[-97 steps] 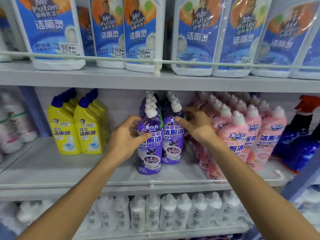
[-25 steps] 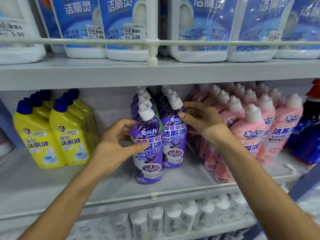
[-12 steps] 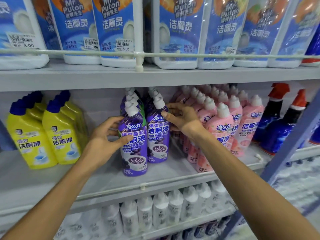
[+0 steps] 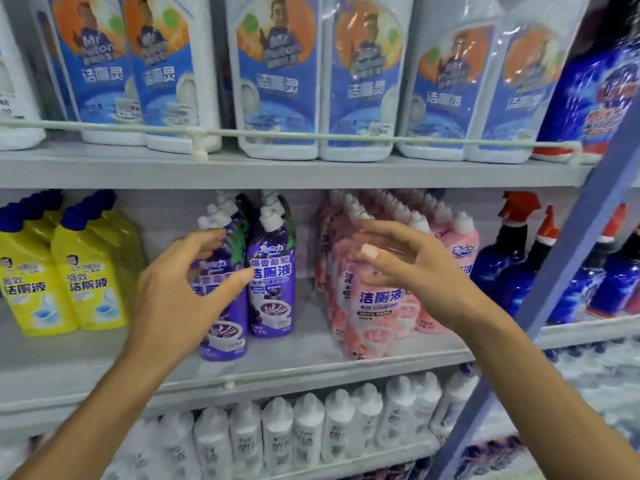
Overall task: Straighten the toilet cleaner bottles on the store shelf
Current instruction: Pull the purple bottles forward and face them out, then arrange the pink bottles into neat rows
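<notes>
shelf (image 4: 311,358) — purple bottles (image 4: 273,282) upright | left hand (image 4: 173,299) grip loose, spread

Top of my view: large white jugs (image 4: 277,81) with blue labels, upright in a row behind a thin white guard rail (image 4: 311,136); at their right end I see a dark blue bottle (image 4: 602,98), its print blurred. Middle left: yellow bottles (image 4: 90,271) with dark blue caps, in two files. Middle right: blue spray bottles (image 4: 512,271) with red triggers, partly behind a slanting blue upright post (image 4: 588,220). Bottom: white bottles (image 4: 308,431), close-packed, labels unreadable to me.
</notes>
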The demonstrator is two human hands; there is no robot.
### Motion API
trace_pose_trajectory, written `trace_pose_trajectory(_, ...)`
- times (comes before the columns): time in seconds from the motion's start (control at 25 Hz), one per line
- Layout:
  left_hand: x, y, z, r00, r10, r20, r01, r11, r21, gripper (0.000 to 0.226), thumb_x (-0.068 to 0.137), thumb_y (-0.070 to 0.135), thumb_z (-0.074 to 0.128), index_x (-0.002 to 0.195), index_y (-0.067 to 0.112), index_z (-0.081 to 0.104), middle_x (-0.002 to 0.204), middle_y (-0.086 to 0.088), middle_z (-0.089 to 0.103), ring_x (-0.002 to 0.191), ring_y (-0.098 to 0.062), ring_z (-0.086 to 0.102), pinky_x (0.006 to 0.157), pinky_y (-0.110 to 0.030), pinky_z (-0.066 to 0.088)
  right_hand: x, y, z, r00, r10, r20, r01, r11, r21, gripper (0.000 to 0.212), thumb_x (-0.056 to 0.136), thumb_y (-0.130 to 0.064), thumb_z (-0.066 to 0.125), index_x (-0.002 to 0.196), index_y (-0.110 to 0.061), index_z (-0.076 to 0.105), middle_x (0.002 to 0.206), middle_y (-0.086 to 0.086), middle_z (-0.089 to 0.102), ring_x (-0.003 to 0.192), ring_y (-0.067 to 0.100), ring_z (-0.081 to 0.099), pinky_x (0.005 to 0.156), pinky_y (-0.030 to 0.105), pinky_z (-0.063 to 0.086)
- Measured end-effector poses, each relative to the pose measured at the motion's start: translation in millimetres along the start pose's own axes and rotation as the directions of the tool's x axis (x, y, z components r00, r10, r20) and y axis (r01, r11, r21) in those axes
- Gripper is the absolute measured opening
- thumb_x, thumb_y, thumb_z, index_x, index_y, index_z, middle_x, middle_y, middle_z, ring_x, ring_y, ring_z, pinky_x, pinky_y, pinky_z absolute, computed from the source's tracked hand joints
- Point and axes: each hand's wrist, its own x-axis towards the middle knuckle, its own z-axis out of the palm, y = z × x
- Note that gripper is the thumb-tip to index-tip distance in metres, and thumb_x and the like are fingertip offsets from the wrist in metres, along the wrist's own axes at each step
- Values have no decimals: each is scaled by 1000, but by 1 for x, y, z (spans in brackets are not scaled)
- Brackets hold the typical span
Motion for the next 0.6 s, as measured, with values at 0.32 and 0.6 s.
trace_pose_trajectory(0.32, 8, 69, 143, 928, -160, 338, 279, 897, -342, 65, 67, 26, 89, 127, 22, 64, 118, 1, 71, 104, -14, 71, 89, -26, 59, -15, 44, -147, 987, -16, -162, 10, 999, -37, 50, 86, -30, 74, 135, -23, 62, 126, -6, 71, 116, 12, 68, 94, 45, 60)
trace_pose_trajectory(0.6, 3, 66, 179, 953, -135, 270, 174, 977, -126, 44, 73, 17, 89, 110, 29, 68, 102, 12, 74, 94, -8, 69, 84, -34, 60, 27, 103, -180, 949, 25, -314, -93, 975, -203, 52, 89, -30, 77, 135, -16, 58, 115, -4, 69, 110, 16, 67, 91, 36, 57)
